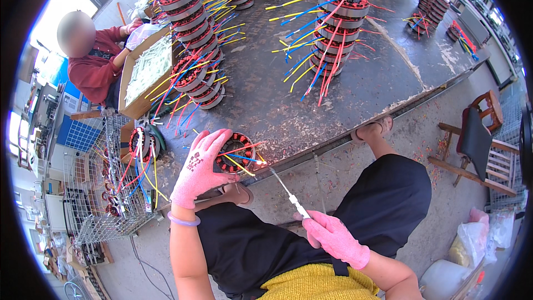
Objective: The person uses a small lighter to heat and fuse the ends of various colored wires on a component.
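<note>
My left hand (pixel 201 168), in a pink glove, grips the left side of a motor stator (pixel 223 162) at the table's front edge. Its ring has dark red windings, and red, blue and yellow wires point right from it. In my right hand (pixel 335 237), also gloved in pink, is a slim white-bodied tool (pixel 298 205) with a thin metal tip. That tip points up and left at the wire ends, where a small bright orange-white glow shows. Whether tip and wires touch is too small to tell. Left of my left hand sits another stator (pixel 145 143) with long wires.
Stacked stators (pixel 194 28) with loose wires crowd the dark worktable (pixel 266 100); another tall stack (pixel 340 33) stands farther right. A person (pixel 91 61) works beside a cardboard box (pixel 133 97) of pale strips. A wire basket (pixel 94 189) stands left, a chair (pixel 477 139) right.
</note>
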Tool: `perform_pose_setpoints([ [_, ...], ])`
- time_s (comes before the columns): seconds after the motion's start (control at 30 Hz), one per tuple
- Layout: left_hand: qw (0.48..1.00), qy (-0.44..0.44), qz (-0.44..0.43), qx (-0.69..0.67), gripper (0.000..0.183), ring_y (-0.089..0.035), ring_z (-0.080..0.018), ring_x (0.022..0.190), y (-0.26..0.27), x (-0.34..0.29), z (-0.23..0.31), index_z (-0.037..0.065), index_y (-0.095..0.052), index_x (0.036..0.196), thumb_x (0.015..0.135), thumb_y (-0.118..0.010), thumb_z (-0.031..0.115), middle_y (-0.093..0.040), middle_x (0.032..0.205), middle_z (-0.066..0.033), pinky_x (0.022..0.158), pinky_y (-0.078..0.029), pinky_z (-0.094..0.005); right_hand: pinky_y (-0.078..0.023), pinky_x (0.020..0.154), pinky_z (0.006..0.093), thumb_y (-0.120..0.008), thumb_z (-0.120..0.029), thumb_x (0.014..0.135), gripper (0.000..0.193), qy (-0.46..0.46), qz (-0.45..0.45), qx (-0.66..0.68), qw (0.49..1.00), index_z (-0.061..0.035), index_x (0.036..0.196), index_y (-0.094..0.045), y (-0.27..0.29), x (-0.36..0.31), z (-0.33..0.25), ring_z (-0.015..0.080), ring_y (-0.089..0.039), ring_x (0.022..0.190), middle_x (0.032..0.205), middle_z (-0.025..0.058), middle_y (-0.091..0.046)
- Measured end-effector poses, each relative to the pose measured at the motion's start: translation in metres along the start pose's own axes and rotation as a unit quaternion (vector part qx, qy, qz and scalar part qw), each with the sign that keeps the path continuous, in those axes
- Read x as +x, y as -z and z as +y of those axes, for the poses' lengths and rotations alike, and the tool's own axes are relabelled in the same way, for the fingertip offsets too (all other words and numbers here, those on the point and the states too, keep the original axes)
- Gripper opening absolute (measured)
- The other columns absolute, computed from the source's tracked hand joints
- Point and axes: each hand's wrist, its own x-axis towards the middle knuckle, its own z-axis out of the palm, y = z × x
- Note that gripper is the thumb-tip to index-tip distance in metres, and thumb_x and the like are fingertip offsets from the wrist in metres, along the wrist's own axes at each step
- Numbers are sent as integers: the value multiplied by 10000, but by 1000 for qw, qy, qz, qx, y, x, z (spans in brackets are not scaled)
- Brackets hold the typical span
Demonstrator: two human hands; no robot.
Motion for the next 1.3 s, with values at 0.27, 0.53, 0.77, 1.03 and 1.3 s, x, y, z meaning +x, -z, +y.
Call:
perform_pose_setpoints([
  [0.27, 1000, -2, -1, -2, 1006, -371, -393, 1415, 1, 0, 1, 72, -482, 1449, 557, -899, 276, -494, 1464, -148, 1210, -266, -481, -294, 511, 213, -483, -259, 1072, 353, 1, 5, -12, 1000, -30, 1327, -569, 0, 1, 1, 25, -379, 565, 670, -55, -449],
  [0.53, 1000, -3, 2, -8, 1011, -364, -397, 1420, -1, -1, -2, 72, -478, 1452, 553, -897, 268, -492, 1468, -149, 1214, -259, -481, -304, 510, 216, -480, -269, 1070, 364, 7, 7, -22, 1000, -27, 1326, -571, 0, 1, 1, 24, -379, 549, 649, -54, -455],
  [0.77, 1000, 0, 1, -4, 1014, -364, -396, 1419, 0, 0, 0, 73, -476, 1454, 550, -898, 252, -491, 1468, -150, 1214, -261, -483, -310, 511, 220, -482, -277, 1069, 371, 2, 7, -36, 999, -30, 1332, -569, 0, 0, -1, 26, -388, 556, 653, -54, -461],
  [1.03, 1000, 2, 6, -6, 1015, -366, -396, 1418, -1, 0, 1, 70, -484, 1444, 537, -904, 247, -494, 1462, -145, 1208, -276, -481, -312, 520, 218, -483, -289, 1067, 381, 2, 4, -24, 1000, -32, 1334, -570, 1, 0, -2, 27, -383, 565, 655, -50, -466],
  [1.3, 998, -65, -9, -9, 989, -375, -366, 1411, 0, 3, -7, 96, -516, 1422, 528, -908, 252, -507, 1425, -133, 1208, -253, -502, -304, 518, 218, -490, -285, 1063, 378, 1, 10, 12, 1000, -17, 1316, -574, 2, 0, 0, 24, -381, 575, 677, -47, -475],
])
